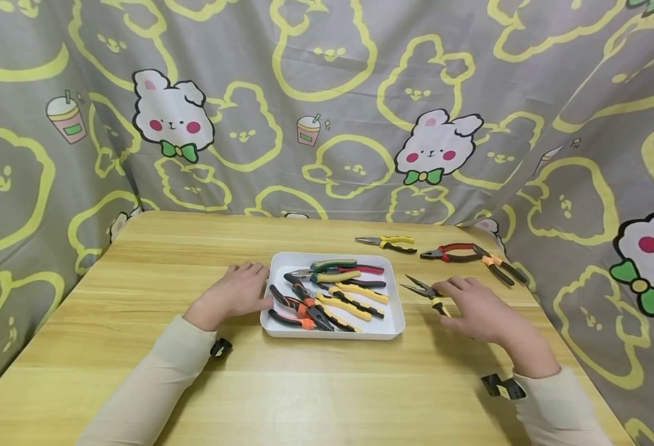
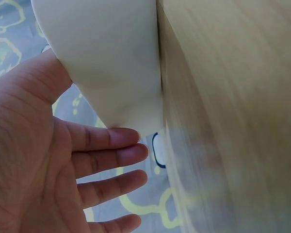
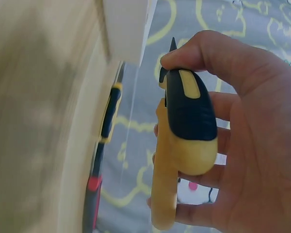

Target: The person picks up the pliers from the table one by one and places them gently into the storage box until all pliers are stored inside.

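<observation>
A white tray (image 1: 332, 335) holds several pliers, some with yellow-and-black handles (image 1: 354, 306), others with green (image 1: 335, 276) or orange-and-black grips. My left hand (image 1: 237, 290) holds the tray by its left side. In the left wrist view, the thumb passes over the rim and the index fingertip (image 2: 128, 135) lies at the outer wall, the other fingers extended. To the right of the tray, my right hand (image 1: 480, 310) grips long-nose pliers (image 3: 189, 107) with yellow-and-black handles. Their jaws stand apart and point left toward the tray. The thumb presses near the pivot.
Behind the right hand lie yellow-and-black long-nose pliers (image 1: 389, 241), red-and-black pliers (image 1: 454, 253) and orange-and-black pliers (image 1: 499, 265), the last two touching or overlapping. A patterned grey curtain (image 1: 338, 173) surrounds the wooden table (image 1: 327, 396) at the back and sides.
</observation>
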`<action>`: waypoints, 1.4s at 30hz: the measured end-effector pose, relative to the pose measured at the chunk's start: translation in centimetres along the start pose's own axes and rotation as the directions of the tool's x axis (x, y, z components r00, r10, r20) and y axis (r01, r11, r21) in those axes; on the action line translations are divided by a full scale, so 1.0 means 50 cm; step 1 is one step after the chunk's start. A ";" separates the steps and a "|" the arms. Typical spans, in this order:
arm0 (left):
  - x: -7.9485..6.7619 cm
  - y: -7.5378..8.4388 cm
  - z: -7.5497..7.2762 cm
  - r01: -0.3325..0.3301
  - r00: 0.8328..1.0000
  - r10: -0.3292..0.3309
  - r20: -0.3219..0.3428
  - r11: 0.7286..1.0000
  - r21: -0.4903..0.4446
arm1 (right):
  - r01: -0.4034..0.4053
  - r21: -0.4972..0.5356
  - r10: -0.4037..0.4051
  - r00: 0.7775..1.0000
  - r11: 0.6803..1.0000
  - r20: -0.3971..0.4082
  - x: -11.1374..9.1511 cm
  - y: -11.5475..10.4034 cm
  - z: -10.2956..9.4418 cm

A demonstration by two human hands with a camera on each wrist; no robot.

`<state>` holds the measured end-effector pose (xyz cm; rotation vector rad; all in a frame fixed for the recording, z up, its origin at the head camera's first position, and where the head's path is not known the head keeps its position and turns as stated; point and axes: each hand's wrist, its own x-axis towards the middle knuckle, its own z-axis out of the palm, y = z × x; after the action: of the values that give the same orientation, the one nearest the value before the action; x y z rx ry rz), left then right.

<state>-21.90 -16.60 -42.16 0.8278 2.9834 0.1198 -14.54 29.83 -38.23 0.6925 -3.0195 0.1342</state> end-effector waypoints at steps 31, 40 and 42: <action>-0.001 -0.001 0.003 0.000 1.000 0.000 -0.005 1.000 -0.006 | 0.139 -0.151 -0.143 0.990 0.979 -0.016 0.115 -0.177 0.020; 0.001 -0.002 0.002 -0.002 1.000 0.002 0.005 1.000 0.002 | 0.119 -0.170 -0.123 0.992 0.978 -0.009 0.144 -0.224 0.041; 0.001 -0.003 0.002 0.002 1.000 -0.002 0.013 1.000 0.004 | 0.112 -0.161 -0.113 0.994 0.981 0.000 0.151 -0.234 0.046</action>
<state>-21.98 -16.68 -42.26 0.8229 2.9728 0.1083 -16.27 15.87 -39.18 0.8415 -2.9314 -0.1081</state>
